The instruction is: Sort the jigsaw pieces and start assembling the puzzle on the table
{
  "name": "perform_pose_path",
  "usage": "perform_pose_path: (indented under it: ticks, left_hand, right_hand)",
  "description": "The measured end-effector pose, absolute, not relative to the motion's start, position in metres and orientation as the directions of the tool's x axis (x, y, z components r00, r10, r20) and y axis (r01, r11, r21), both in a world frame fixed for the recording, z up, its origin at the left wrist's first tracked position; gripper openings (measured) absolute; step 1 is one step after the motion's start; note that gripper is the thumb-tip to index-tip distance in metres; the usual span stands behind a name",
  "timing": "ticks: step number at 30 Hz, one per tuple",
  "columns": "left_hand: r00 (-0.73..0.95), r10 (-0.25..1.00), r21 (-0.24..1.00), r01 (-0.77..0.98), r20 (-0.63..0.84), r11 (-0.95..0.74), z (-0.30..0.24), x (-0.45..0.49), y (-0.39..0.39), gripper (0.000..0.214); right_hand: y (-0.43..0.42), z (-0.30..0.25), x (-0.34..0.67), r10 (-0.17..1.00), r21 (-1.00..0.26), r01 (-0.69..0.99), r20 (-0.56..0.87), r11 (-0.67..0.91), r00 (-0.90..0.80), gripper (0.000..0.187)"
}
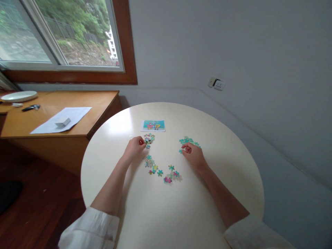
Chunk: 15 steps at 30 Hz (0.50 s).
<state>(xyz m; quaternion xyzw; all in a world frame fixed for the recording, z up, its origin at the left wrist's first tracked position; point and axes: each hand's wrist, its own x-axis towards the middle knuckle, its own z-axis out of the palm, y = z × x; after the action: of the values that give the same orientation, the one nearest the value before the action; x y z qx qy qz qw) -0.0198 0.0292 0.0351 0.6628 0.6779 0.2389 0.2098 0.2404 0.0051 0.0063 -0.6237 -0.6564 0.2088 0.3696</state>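
Note:
My left hand (135, 147) is closed in a pinch at the edge of a small pile of mixed-colour jigsaw puzzle pieces (149, 137). Its fingertips are on a piece there, partly hidden. A teal puzzle piece (148, 147) lies just below these fingertips. On the other side, my right hand (194, 156) has its fingers curled, with a teal puzzle piece (180, 151) at the thumb tip. Beyond its knuckles spreads a pile of teal pieces (186, 140). Nearer to me, loose pieces (160, 172) lie in a curve, among them a pink one (168, 180).
A picture card (154, 126) with two cartoon figures lies at the back of the round white table (166, 214). To the left stands a wooden desk (64, 135) with a paper sheet (77, 112), a small white box (63, 122) and a white plate (19, 96). A wall rises behind.

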Motion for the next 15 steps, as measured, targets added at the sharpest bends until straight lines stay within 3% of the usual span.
perform_pose_path:
  ticks: [3, 7, 15]
  left_hand:
    - [-0.037, 0.999, 0.601, 0.799, 0.028, 0.013, 0.035, -0.020, 0.029, 0.006]
    - [-0.034, 0.999, 0.589, 0.808, 0.030, 0.010, 0.037, -0.019, 0.029, 0.006]
    - [-0.029, 0.999, 0.592, 0.806, 0.042, -0.001, 0.036, -0.018, 0.028, 0.007]
  right_hand:
    - [-0.002, 0.016, 0.238, 0.963, -0.792, 0.549, 0.206, 0.268, -0.173, 0.012]
    - [-0.013, 0.030, 0.236, 0.812, -0.814, 0.487, -0.033, 0.317, -0.583, 0.022]
    - [-0.015, 0.032, 0.237, 0.718, -0.704, 0.539, -0.059, 0.463, -0.694, 0.015]
